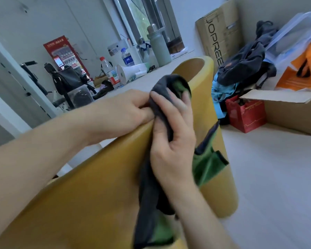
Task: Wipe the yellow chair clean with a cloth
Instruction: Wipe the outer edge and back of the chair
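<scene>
The yellow chair (90, 191) fills the lower middle of the head view, its curved rim running up to the centre. A dark grey and green cloth (151, 194) drapes over that rim and hangs down the chair's side. My right hand (171, 139) grips the cloth against the chair, fingers curled round a bunched fold. My left hand (122, 112) holds the rim just left of the cloth, its fingers tucked over the edge and partly hidden by the fabric.
A white table (151, 76) behind the chair carries water bottles (109, 71), a white megaphone (129, 71) and a green flask (158, 45). To the right stand cardboard boxes (293, 112), a red bag (245, 114) and piled clothes (244, 69). Pale floor lies at lower right.
</scene>
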The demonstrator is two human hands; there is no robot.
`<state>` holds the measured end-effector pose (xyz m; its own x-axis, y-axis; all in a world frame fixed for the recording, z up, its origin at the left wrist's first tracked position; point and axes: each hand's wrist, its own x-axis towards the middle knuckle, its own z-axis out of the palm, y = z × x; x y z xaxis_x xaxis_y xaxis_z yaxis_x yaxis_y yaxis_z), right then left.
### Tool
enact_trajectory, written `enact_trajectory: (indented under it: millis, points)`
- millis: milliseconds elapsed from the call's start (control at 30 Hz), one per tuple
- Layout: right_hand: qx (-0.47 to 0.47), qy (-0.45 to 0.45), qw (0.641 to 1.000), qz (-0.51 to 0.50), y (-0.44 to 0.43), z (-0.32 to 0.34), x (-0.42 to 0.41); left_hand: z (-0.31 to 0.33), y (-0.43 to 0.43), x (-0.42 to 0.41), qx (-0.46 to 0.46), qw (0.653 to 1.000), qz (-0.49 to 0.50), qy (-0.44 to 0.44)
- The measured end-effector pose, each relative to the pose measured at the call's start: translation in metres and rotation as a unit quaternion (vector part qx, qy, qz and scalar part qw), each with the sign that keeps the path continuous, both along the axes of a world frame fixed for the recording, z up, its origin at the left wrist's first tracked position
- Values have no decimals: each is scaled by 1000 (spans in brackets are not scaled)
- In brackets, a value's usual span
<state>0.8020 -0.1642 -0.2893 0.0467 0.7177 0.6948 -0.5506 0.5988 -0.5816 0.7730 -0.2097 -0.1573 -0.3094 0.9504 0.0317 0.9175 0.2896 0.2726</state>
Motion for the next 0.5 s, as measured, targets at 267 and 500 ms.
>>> enact_trajectory:
  millis: [267,500]
  points:
    - [-171,13,984,55,75,5,-5,-7,-28,5,47,989,16,140]
    - [-225,-68,972,21,11,-82,-32,-13,-25,17,74,965,12,253]
